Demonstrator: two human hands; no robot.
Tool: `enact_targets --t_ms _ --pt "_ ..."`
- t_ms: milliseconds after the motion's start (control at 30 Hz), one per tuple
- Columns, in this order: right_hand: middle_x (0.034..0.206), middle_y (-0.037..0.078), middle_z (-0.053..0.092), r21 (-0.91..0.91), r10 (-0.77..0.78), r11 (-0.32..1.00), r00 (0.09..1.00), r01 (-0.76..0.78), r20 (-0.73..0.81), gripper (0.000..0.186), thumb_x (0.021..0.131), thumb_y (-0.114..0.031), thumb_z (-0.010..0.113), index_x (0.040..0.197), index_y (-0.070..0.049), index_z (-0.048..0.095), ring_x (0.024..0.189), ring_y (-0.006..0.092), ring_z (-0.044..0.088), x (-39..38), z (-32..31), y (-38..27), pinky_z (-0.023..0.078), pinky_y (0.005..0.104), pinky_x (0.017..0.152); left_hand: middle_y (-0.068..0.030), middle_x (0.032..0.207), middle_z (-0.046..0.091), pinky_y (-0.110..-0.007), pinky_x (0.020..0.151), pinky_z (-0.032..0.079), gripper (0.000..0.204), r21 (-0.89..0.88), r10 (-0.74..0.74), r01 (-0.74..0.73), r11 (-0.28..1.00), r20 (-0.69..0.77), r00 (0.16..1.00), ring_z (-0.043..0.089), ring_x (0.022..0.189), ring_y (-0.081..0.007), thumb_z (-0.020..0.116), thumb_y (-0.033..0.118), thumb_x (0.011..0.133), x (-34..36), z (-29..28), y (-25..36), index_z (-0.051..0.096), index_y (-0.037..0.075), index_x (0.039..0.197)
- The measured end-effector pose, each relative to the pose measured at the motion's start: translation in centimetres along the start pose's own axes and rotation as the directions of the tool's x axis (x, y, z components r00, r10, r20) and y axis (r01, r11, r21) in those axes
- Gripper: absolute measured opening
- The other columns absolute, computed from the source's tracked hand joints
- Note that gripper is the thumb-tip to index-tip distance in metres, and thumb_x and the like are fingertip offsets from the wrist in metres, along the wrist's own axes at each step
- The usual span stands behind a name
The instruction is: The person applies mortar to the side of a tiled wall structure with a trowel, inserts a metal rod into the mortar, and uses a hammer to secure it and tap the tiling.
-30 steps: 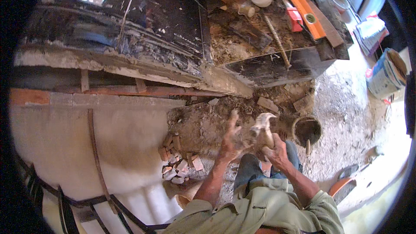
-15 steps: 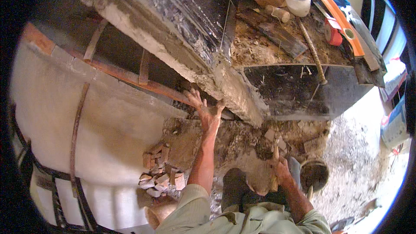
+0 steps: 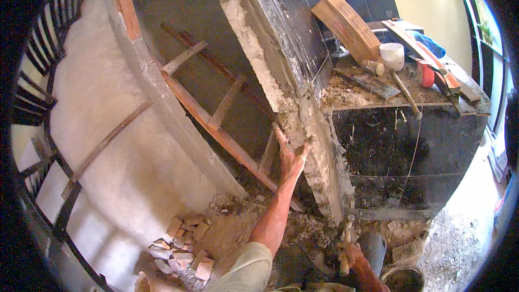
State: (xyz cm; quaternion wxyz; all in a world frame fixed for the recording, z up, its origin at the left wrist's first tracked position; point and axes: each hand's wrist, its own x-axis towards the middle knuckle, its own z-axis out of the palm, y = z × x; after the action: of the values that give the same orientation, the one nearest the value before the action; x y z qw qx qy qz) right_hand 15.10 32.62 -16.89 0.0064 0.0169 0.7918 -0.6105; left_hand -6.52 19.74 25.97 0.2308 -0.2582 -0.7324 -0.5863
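Note:
My left hand (image 3: 293,157) presses against the broken, mortar-covered end of a wall (image 3: 319,170), fingers and thumb spread and nothing held. Low at the right, my right hand (image 3: 354,257) is closed around a wooden-handled tool (image 3: 346,238). The tool stands roughly upright near the wall's foot; its head is too small to make out. Beside that hand are a grey trouser leg (image 3: 373,247) and a round bucket (image 3: 403,280), cut off by the lower edge.
A wooden ladder (image 3: 216,124) leans in the gap at left. Broken bricks (image 3: 186,243) lie by a plastered low wall (image 3: 113,103). Black tiles (image 3: 400,157) face a counter bearing a white cup (image 3: 392,55), a hammer (image 3: 397,84), a wooden block (image 3: 348,30) and red tape (image 3: 426,74).
The view has tipped upward and turned, so more of the wall and counter shows. My left hand is still on the wall's end, and my right hand still grips the tool.

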Motion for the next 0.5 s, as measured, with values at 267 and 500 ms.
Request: enact_targets --t_ms 267,500 --pt "0.081 0.01 0.067 -0.207 0.054 0.978 0.983 -0.016 0.176 0.038 0.087 -0.026 0.054 0.119 -0.006 0.061 0.066 0.0191 0.065 -0.3 -1.7 -4.8 0.052 0.0324 0.059 -0.0285 0.141 0.035 -0.04 0.104 0.037 0.121 -0.199 0.127 -0.127 0.972 -0.014 0.992 0.043 0.126 -0.0356 0.081 0.038 0.07 0.7 -0.1 -2.5 -0.006 0.001 0.147" --pt "0.073 0.011 0.067 -0.549 -0.33 0.774 0.941 0.314 0.072 0.036 0.089 -0.027 0.053 0.119 -0.009 0.063 0.064 0.0198 0.065 0.2 -1.4 -1.2 0.052 0.0313 0.061 -0.0253 0.146 0.025 -0.038 0.107 0.034 0.115 -0.048 0.141 -0.143 0.989 -0.04 0.989 0.035 0.132 -0.0327 0.079 0.033 0.072 0.3 1.3 -5.1 -0.002 -0.002 0.146"
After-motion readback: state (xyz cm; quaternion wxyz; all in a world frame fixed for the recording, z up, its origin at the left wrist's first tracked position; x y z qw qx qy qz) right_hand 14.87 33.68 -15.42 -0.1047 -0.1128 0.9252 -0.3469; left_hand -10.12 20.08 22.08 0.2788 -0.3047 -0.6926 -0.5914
